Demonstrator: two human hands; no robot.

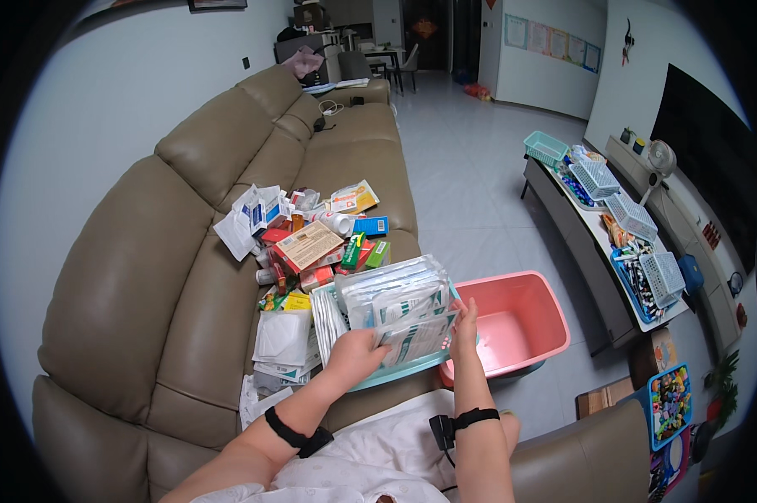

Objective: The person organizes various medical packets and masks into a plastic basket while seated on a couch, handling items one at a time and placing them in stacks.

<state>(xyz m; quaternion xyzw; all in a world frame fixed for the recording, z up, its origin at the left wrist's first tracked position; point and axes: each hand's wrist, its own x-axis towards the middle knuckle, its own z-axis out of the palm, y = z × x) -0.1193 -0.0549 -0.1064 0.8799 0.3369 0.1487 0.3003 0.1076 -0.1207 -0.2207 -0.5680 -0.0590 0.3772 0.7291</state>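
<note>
My left hand [357,357] grips the left edge of a bundle of flat plastic-wrapped packets [418,339] with green and white print. My right hand [464,327] is at the bundle's right edge, its fingers upright against it. The bundle stands tilted in a light teal plastic basket [396,375] on the sofa. Behind it in the basket stand larger clear-wrapped packets [391,283], and white packets [328,317] are on edge at the left. Right of the basket is a pink plastic tub [517,314], whose visible floor is bare.
Medicine boxes [309,246], bottles and white packets [282,336] lie heaped on the brown leather sofa [205,327] beside the basket. At right, a long table [579,270] holds pale baskets [661,276] and trays of small items. A tray of colourful pieces [670,405] is at lower right.
</note>
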